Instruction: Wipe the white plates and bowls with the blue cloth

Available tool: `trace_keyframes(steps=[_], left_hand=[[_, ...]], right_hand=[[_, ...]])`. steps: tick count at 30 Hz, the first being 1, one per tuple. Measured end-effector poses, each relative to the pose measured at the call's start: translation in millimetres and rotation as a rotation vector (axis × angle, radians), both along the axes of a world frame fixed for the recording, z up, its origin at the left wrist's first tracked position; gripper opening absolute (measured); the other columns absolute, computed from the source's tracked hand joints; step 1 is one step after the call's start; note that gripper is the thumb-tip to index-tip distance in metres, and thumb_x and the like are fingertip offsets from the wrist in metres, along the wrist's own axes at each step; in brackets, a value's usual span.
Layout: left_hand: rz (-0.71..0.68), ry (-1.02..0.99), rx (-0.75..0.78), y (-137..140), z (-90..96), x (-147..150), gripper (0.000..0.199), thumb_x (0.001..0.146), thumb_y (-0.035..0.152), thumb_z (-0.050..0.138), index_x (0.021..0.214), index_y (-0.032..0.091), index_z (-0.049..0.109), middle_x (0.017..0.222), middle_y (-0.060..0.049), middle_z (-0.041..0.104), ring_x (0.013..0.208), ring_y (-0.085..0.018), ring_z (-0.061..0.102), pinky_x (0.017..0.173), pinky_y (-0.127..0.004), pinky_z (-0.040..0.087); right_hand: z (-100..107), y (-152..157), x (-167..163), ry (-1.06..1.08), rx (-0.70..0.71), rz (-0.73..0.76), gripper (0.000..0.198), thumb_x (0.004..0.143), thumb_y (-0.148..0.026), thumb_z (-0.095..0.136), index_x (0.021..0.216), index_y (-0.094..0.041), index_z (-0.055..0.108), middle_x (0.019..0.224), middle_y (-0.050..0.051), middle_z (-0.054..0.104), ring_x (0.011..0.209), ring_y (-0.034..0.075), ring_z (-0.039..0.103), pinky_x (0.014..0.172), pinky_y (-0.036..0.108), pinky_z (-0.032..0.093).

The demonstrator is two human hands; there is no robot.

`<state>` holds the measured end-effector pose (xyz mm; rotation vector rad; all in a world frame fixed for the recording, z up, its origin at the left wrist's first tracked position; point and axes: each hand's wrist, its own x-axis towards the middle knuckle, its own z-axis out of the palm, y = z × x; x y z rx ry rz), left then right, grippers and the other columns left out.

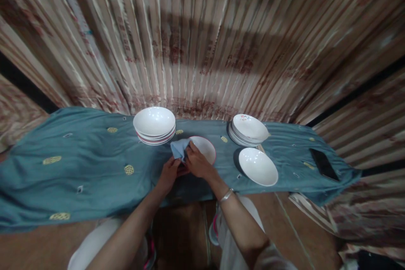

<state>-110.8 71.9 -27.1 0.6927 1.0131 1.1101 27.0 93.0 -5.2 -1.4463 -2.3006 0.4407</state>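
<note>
Red-rimmed bowl, one, held over the near part of the cloth-draped counter (95,177), between two bowl stacks.
Left to right: bowl stack (155,121); left hand (169,173), closed on the bowl's near left side, exact finger placement hidden; blue cloth (179,148), soft, likely light; right hand (196,160), pinching the cloth against the bowl; red-rimmed bowl (206,149), glossy, presumably stiff, breakable, slippery if damp, best held by rim and underside together; second stack (249,129); loose white bowl (258,167); dark phone (324,164).
</note>
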Motion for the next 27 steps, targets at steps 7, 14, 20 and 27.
trace_keyframes(steps=[7,14,20,27], left_hand=[[-0.015,0.023,-0.064,1.2,4.4,-0.8,0.052,0.081,0.028,0.063,0.131,0.016,0.057,0.088,-0.006,0.073,0.071,-0.022,0.072,0.07,-0.039,0.061],[-0.048,0.008,-0.051,1.5,5.3,-4.3,0.067,0.08,0.029,0.068,0.143,0.016,0.049,0.099,-0.009,0.074,0.072,-0.022,0.073,0.071,-0.04,0.062],[-0.044,-0.002,-0.039,3.0,-2.1,-5.1,0.066,0.08,0.031,0.071,0.141,0.017,0.052,0.099,-0.01,0.075,0.071,-0.022,0.073,0.069,-0.038,0.063],[-0.037,0.012,-0.042,2.5,2.0,-1.5,0.067,0.08,0.032,0.07,0.142,0.017,0.05,0.101,-0.009,0.074,0.07,-0.021,0.073,0.068,-0.038,0.063]], right_hand=[[7.3,5.4,9.2,-0.235,0.119,-0.151,0.039,0.091,-0.014,0.045,0.128,-0.006,0.056,0.151,0.021,0.039,0.139,0.032,0.035,0.109,0.048,0.039],[15.8,5.2,28.6,-0.355,0.12,-0.246,0.038,0.093,-0.01,0.039,0.125,-0.007,0.059,0.148,0.018,0.045,0.134,0.032,0.038,0.104,0.049,0.039],[21.4,-4.7,50.6,-0.415,0.096,-0.255,0.034,0.093,-0.011,0.042,0.121,-0.01,0.062,0.144,0.018,0.049,0.132,0.031,0.037,0.1,0.047,0.039],[26.5,-30.2,54.1,-0.487,0.031,-0.191,0.028,0.094,-0.012,0.045,0.098,-0.013,0.072,0.124,0.019,0.063,0.13,0.032,0.041,0.099,0.046,0.039]])
